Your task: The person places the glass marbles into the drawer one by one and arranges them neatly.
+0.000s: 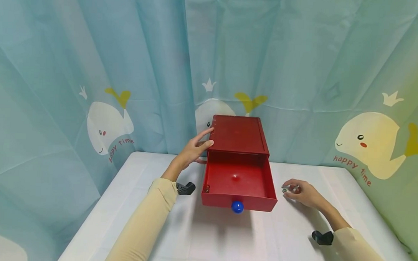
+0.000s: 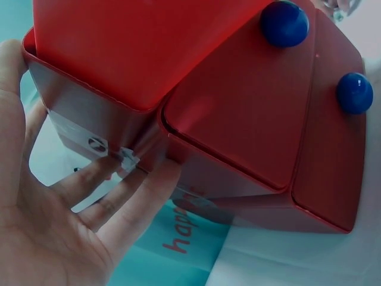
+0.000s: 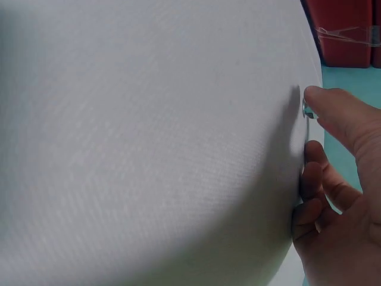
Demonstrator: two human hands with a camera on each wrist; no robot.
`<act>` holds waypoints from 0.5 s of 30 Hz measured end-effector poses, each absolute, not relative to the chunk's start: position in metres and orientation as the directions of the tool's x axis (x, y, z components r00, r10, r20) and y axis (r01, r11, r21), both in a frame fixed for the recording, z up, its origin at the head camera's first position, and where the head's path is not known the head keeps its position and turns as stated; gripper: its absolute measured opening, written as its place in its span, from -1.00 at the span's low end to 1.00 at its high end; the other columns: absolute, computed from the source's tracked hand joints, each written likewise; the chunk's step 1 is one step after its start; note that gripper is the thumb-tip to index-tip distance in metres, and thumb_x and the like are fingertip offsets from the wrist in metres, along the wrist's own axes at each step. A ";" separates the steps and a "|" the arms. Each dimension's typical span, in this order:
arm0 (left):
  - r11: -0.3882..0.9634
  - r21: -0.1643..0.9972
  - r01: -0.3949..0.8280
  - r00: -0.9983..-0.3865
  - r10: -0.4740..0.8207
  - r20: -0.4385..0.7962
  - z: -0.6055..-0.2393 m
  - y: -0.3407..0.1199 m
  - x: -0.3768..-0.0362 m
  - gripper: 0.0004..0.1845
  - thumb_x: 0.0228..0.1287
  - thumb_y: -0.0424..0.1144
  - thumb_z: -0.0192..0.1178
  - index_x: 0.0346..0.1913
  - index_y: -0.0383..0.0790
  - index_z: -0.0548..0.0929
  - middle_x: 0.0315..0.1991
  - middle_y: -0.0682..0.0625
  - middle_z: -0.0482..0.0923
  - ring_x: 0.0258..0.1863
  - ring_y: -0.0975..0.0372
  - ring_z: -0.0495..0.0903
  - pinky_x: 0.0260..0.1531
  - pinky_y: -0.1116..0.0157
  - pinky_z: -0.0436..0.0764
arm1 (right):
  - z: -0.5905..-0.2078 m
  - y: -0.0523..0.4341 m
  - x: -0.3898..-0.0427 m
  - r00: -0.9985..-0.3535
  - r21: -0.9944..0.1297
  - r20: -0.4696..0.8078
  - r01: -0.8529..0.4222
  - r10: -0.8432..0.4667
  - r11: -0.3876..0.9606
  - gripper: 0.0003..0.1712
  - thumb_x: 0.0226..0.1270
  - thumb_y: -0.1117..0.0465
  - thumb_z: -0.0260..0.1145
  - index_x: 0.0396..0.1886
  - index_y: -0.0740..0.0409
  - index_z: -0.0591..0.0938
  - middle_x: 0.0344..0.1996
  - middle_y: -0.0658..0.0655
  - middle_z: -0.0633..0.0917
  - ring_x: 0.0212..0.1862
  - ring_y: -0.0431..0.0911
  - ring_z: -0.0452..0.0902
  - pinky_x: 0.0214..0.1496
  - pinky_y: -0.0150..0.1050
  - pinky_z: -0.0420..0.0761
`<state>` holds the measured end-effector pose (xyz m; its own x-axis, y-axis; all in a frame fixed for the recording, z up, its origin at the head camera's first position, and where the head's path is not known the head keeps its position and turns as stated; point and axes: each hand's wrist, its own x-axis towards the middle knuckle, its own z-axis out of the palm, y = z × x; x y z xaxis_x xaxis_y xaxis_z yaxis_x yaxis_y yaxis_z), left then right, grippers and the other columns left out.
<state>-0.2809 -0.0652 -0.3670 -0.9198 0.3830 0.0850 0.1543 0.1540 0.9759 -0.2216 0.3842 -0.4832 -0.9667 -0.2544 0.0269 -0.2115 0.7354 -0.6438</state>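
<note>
- Two hands at work: left hand lies against the left side of the red box, fingers straight, grip open and holding nothing.
- Right hand sits on the tabletop right of the box, fingers curled down over small marbles; the right wrist view shows one pinched between thumb and fingertip, so that grip is closed on a marble.
- Drawer is pulled out toward the person, blue knob at its front; one small marble lies in its front left corner.
- Left wrist view shows a second closed drawer with its own blue knob below.
- Risk: marbles are round and the cloth is smooth, so a loose pinch could let one roll off the tabletop edge.
- Risk: the left hand only presses flat, so a bump on the open drawer could slide or tip the box.
- Surface: white cloth over the tabletop, lightly creased.
- Room: pale blue curtain with whale prints and "happy time" lettering hangs behind and to both sides.
</note>
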 end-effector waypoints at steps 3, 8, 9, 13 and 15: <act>0.156 0.976 0.149 -0.920 0.385 0.079 -0.367 -0.065 -0.281 -0.35 0.46 0.10 0.16 0.55 0.41 0.27 0.48 -0.16 0.35 0.37 -0.06 0.45 -0.09 -0.13 0.72 | -0.484 0.384 -0.222 -0.967 -0.641 0.020 -0.207 -0.254 0.739 -0.66 0.28 0.18 0.50 0.02 0.12 0.70 -0.22 0.10 0.64 -0.27 -0.02 0.47 -0.37 -0.32 0.60; 0.159 0.977 0.140 -0.922 0.381 0.070 -0.368 -0.065 -0.282 -0.35 0.45 0.12 0.17 0.55 0.43 0.27 0.47 -0.15 0.36 0.37 -0.05 0.45 -0.10 -0.13 0.72 | -0.486 0.384 -0.223 -0.968 -0.634 0.023 -0.206 -0.249 0.745 -0.74 0.30 0.21 0.48 -0.04 0.10 0.70 -0.24 0.08 0.64 -0.28 -0.02 0.47 -0.35 -0.32 0.60; 0.159 0.977 0.139 -0.922 0.380 0.069 -0.369 -0.065 -0.283 -0.34 0.44 0.12 0.17 0.55 0.43 0.27 0.47 -0.15 0.36 0.37 -0.06 0.45 -0.11 -0.13 0.72 | -0.486 0.384 -0.223 -0.968 -0.632 0.026 -0.208 -0.248 0.747 -0.75 0.31 0.21 0.47 -0.05 0.10 0.70 -0.25 0.08 0.64 -0.28 -0.03 0.47 -0.35 -0.31 0.60; 0.159 0.978 0.135 -0.923 0.379 0.066 -0.369 -0.065 -0.284 -0.35 0.44 0.12 0.17 0.54 0.43 0.28 0.47 -0.15 0.36 0.36 -0.06 0.46 -0.12 -0.13 0.73 | -0.487 0.384 -0.224 -0.969 -0.621 0.036 -0.215 -0.246 0.754 -0.81 0.32 0.24 0.46 -0.10 0.09 0.70 -0.26 0.07 0.64 -0.28 -0.03 0.46 -0.34 -0.31 0.58; 0.157 0.979 0.133 -0.923 0.379 0.065 -0.369 -0.065 -0.284 -0.35 0.45 0.12 0.18 0.54 0.44 0.28 0.47 -0.15 0.37 0.36 -0.05 0.46 -0.12 -0.12 0.73 | -0.487 0.384 -0.224 -0.968 -0.619 0.039 -0.219 -0.248 0.754 -0.84 0.33 0.25 0.45 -0.12 0.09 0.69 -0.27 0.06 0.64 -0.28 -0.03 0.45 -0.35 -0.32 0.56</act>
